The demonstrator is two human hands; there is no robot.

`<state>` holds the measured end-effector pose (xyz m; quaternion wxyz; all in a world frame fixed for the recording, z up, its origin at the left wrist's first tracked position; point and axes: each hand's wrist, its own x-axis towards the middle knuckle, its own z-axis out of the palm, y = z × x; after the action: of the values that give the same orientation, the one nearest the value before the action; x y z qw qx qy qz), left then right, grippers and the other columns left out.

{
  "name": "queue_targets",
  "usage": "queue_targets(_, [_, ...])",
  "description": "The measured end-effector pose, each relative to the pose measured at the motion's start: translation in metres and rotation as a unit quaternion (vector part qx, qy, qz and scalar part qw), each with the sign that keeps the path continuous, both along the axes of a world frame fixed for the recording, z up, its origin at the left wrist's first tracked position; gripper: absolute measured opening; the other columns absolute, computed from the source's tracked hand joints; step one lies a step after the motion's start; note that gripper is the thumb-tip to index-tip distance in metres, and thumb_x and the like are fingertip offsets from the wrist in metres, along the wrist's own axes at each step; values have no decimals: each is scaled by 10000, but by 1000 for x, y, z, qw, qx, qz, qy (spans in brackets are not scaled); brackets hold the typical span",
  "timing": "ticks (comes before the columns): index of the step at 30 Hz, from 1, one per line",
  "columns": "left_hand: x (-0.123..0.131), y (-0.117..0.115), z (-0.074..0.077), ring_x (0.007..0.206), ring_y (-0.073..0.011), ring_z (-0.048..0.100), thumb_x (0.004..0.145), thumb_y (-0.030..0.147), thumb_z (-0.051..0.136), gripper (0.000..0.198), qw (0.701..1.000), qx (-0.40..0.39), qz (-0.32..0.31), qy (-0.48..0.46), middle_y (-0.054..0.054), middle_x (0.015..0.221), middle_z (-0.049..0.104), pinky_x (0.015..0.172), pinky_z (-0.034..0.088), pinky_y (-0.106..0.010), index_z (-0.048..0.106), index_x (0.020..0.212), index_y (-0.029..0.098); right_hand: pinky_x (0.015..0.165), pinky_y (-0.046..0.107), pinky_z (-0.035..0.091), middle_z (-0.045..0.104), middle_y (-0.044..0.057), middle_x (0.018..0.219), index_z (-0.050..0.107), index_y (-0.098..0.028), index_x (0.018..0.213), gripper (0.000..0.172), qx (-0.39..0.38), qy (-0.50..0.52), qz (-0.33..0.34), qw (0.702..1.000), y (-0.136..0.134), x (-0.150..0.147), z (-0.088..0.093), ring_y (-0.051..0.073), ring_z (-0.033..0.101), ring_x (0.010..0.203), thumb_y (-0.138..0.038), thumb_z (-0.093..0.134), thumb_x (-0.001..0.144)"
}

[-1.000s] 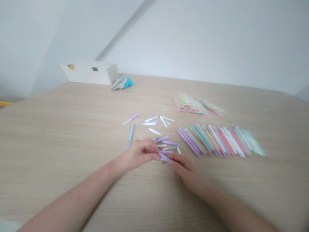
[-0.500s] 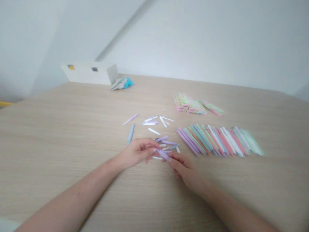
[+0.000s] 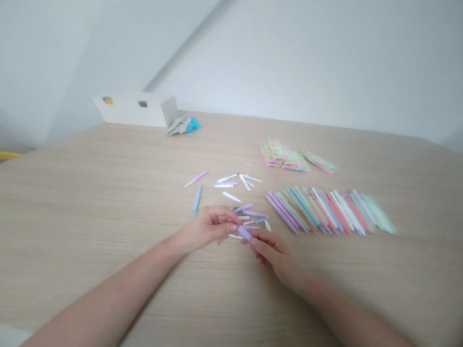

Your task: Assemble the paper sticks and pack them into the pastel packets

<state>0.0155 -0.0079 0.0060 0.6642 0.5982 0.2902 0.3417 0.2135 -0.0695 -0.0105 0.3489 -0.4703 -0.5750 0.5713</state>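
Both of my hands meet low over the wooden table (image 3: 90,193), pinching a short purple pen piece (image 3: 245,233) between them. My left hand (image 3: 210,225) has its fingers curled, thumb and fingertips at the piece's left end. Fingertips of my right hand (image 3: 271,248) close on its right end. Just behind the hands lie several loose pen parts (image 3: 249,214), purple, white and blue. A blue pen barrel (image 3: 196,201) lies to the left of my left hand.
A row of pastel pens (image 3: 329,209) lies side by side to the right. Behind it sits a stack of pink and green packets (image 3: 285,156). A white box (image 3: 135,109) and a grey-blue cloth (image 3: 183,125) stand at the far left edge.
My left hand's fingers loosened and curled again around the purple piece. Both hands stayed in the same spot, shifting only slightly.
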Motion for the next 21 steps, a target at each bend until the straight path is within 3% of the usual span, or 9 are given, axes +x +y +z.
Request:
queue_targets(8, [0,1,-5,425,-36,468,736,304,702,255,1000,1,2,-9,-30,678,680,407,381,-157,665,894,108,492,220,332,487,-19,650,632,-190,849,271,17,17,-7,1000,2,-1,-3,97,420,540,-438,522,848])
queue_targets(14, [1,-1,-4,512,-62,508,727,283,709,334,999,-3,-33,-10,-37,768,681,436,417,-164,652,1017,129,497,221,392,518,-24,662,595,-202,887,254,33,32,21,999,2,-5,2,97,467,527,-430,481,876])
queue_targets(18, [1,-2,-2,521,-61,479,763,302,672,266,998,21,-49,29,-16,710,620,455,411,-167,666,943,108,505,224,408,517,-23,650,583,-186,841,269,50,1,45,998,1,-7,6,94,479,517,-409,444,899])
queue_targets(21, [0,0,-2,536,-66,476,798,345,631,263,998,42,-38,27,-15,726,597,489,416,-183,645,908,106,551,236,432,557,-6,700,592,-192,916,263,88,-26,38,995,3,-5,7,112,523,586,-374,402,921])
